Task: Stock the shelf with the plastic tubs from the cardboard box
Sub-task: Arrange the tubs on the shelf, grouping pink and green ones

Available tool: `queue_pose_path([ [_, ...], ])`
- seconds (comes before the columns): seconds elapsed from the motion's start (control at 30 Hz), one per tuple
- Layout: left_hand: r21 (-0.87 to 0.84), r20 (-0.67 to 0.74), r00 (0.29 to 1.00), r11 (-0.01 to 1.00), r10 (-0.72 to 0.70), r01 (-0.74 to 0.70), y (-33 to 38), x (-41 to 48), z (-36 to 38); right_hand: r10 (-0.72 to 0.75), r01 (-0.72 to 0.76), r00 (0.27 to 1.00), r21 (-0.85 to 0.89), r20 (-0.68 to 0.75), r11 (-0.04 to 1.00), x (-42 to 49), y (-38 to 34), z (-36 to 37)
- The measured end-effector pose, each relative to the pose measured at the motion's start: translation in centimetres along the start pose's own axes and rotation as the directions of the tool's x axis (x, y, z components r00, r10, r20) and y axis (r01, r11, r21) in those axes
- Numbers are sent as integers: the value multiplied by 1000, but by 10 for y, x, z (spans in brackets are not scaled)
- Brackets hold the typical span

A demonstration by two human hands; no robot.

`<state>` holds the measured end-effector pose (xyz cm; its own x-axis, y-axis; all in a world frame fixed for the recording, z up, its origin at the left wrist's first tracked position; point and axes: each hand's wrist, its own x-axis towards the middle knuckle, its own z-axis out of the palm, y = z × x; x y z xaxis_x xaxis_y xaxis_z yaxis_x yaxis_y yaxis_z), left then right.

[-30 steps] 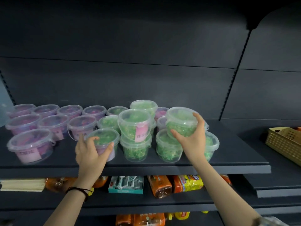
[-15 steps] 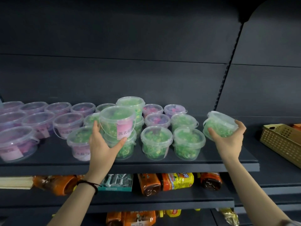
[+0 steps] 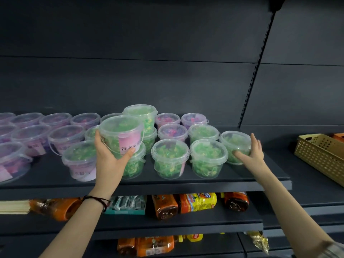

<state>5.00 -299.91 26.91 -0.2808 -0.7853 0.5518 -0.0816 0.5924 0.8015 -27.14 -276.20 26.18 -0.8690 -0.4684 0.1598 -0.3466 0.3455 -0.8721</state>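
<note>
Many clear lidded plastic tubs stand on the dark shelf (image 3: 204, 185): purple-filled tubs (image 3: 31, 135) on the left, green-filled ones (image 3: 170, 157) in the middle and right. My left hand (image 3: 109, 161) grips a green tub with a pink label (image 3: 119, 131), which sits slightly tilted on top of another green tub (image 3: 134, 164). My right hand (image 3: 251, 155) has spread fingers at the rightmost green tub (image 3: 234, 142), which stands on the shelf; the thumb touches its front. The cardboard box is out of view.
A tan perforated basket (image 3: 320, 153) sits on the neighbouring shelf at right. Below, a lower shelf holds orange bottles (image 3: 164, 207), a yellow packet (image 3: 199, 202) and a teal box (image 3: 128, 204). The shelf's right end beside the last tub is bare.
My right hand carried its green tub from the middle stack to the right end, set it on the shelf and loosened its grip. My left hand moved to the labelled stacked tub and took hold of it.
</note>
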Motion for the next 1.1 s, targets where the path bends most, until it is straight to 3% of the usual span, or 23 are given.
queue_pose_path([
  [0.13, -14, -23, 999, 999, -42, 41, -2, 5, 0, -306, 292, 943, -120, -128, 949, -3, -39, 13],
  [0.23, -3, -19, 999, 999, -38, 38, -4, 8, -1, -412, 411, 911, -123, 19, 903, 8, -83, 51],
  [0.4, 42, -3, 999, 998, -46, 46, -5, 10, -4, -217, 310, 896, -194, 389, 931, 34, -127, 128],
  [0.53, 52, 7, 998, 997, -58, 57, -4, 9, -6, -8, 316, 889, -600, 459, 735, 49, -137, 161],
  [0.7, 48, 7, 998, 997, -59, 58, -4, 7, -8, 54, 353, 866, -683, 498, 640, 56, -140, 173],
  [0.83, 58, 16, 997, 996, -71, 70, -5, 8, -8, 7, 282, 894, -577, 447, 766, 55, -140, 165],
  [0.97, 28, 26, 997, 997, -76, 75, -5, 9, -5, -157, 299, 911, -347, 381, 889, 57, -150, 146],
  [1.1, -11, 54, 994, 996, -90, 91, -4, 10, -4, -233, 285, 892, -80, 388, 955, 49, -159, 118],
])
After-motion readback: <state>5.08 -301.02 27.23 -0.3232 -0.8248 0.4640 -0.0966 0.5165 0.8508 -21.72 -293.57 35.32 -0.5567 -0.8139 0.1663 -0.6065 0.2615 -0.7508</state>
